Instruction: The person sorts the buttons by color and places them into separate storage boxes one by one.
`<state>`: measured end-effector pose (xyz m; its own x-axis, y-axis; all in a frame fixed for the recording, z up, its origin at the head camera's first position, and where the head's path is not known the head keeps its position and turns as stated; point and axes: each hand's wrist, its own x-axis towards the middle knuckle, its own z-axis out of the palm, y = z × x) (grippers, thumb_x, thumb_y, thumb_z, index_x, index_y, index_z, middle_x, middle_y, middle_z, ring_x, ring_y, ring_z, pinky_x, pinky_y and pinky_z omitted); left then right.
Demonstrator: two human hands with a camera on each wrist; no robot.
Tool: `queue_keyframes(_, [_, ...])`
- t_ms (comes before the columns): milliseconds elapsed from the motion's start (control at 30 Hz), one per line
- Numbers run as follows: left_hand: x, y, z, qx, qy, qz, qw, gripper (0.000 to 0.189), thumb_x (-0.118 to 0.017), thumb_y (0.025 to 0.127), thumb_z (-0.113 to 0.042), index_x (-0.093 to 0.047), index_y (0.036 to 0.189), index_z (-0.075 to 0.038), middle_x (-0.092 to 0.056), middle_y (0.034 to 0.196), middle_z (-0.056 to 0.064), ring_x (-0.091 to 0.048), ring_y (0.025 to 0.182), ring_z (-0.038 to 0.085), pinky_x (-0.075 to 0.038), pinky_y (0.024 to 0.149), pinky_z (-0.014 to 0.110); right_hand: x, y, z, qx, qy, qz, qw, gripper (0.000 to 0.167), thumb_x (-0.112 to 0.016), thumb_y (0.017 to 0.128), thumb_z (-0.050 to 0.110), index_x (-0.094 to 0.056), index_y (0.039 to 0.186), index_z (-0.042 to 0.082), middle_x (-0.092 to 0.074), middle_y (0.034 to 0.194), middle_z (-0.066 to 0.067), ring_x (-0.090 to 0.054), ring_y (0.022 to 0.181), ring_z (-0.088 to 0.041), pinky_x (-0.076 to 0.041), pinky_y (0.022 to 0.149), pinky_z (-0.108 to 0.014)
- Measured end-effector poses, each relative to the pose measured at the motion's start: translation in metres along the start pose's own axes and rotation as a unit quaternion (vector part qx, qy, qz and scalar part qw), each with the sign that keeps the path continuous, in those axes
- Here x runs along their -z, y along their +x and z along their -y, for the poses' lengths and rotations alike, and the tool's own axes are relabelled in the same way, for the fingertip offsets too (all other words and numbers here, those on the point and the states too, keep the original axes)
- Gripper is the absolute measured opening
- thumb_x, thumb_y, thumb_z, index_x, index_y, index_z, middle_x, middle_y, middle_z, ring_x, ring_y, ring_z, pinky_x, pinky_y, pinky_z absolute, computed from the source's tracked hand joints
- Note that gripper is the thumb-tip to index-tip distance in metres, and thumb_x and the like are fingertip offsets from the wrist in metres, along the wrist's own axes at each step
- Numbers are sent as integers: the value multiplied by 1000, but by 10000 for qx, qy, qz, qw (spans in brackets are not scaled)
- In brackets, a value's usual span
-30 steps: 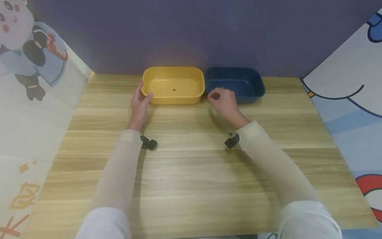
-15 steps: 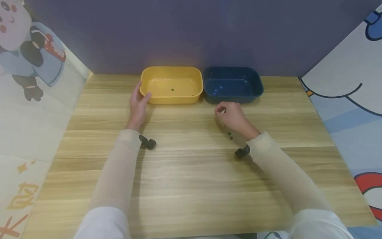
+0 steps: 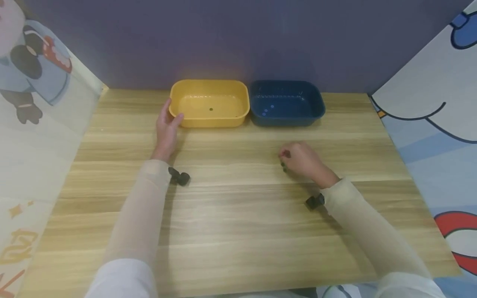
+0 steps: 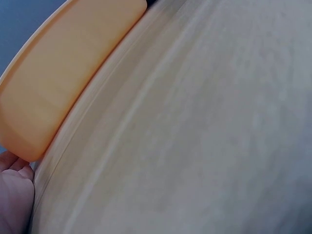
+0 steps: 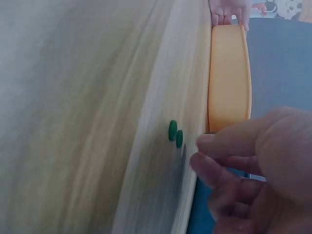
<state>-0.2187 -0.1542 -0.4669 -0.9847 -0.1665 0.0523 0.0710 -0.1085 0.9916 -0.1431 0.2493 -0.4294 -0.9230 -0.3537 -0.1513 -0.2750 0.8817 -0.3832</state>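
Observation:
My left hand [image 3: 166,132] rests at the left end of a yellow bin [image 3: 209,123], thumb on the near rim and fingers along the side. In the right wrist view those fingers touch the bin's end. My right hand [image 3: 303,159] hovers low over the table, its fingers loosely bent. A small gap shows between thumb and forefinger in the right wrist view, with nothing in it. Two small green discs [image 5: 173,130] lie close together on the wood, just beyond those fingertips.
A dark blue bin [image 3: 287,121] stands right of the yellow one, with two small bluish rounds [image 3: 265,113] inside. One dark green disc [image 3: 211,109] lies in the yellow bin. A dark panel [image 3: 238,37] rises behind, and printed walls flank the wooden table [image 3: 223,231].
My right hand has moved from between the bins back toward me and rightward, to the two green discs. The left hand stays on the yellow bin. The head view has shifted slightly.

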Motion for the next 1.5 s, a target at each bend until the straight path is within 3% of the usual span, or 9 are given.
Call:
queue_keyframes(233, [2,3,1,5,-20,-61,10000,68,-62,99,-5,-31,158,-15,-25,165,3,-28,150,20,-29,117,23,0,-7,-1,-12,-345,144,9993,13,-73,90,15,-77,101,9,-74,98,-8,-68,93,-28,-55,81,-48])
queue_keyframes(400, [0,-4,-10,-11,-327,24,9995,68,-60,98,0,-30,158,-9,-23,166,6,-24,151,22,-28,119,29,0,-8,0,82,-315,174,9993,11,-72,90,13,-78,99,9,-74,96,-8,-68,90,-27,-55,79,-48])
queue_keyframes(700, [-2,-13,-23,44,-142,18,9999,68,-60,98,-1,-28,158,-6,-23,166,9,-26,150,24,-29,118,29,0,-3,0,135,-167,276,9994,6,-69,90,9,-75,90,12,-72,89,-3,-65,85,-24,-54,79,-45])
queue_keyframes(867, [-2,-10,-17,54,-123,-3,9999,68,-61,98,-1,-29,158,-8,-26,165,8,-30,149,25,-32,116,26,3,4,-5,116,82,397,9991,9,-65,90,9,-72,85,13,-71,86,-2,-65,85,-24,-53,82,-45])
queue_keyframes(1067, [0,0,1,55,-88,-63,9999,68,-63,98,-5,-33,158,-16,-29,164,3,-33,147,22,-34,113,21,7,11,-5,170,195,236,9994,8,-64,93,13,-69,93,6,-72,94,-11,-67,91,-30,-54,86,-48])
queue_keyframes(1167, [-1,1,3,70,-17,-73,9999,68,-64,98,-6,-33,158,-18,-29,164,2,-32,148,21,-33,114,21,9,14,-1,181,205,186,9995,10,-65,94,13,-69,97,5,-72,96,-13,-67,94,-31,-54,87,-49])
queue_keyframes(1500, [-6,-13,-21,58,59,-37,10000,67,-61,98,-2,-30,157,-6,-28,164,11,-31,148,27,-30,119,32,13,38,24,363,575,62,9977,13,-61,97,15,-70,99,6,-73,96,-11,-67,90,-27,-53,84,-45])
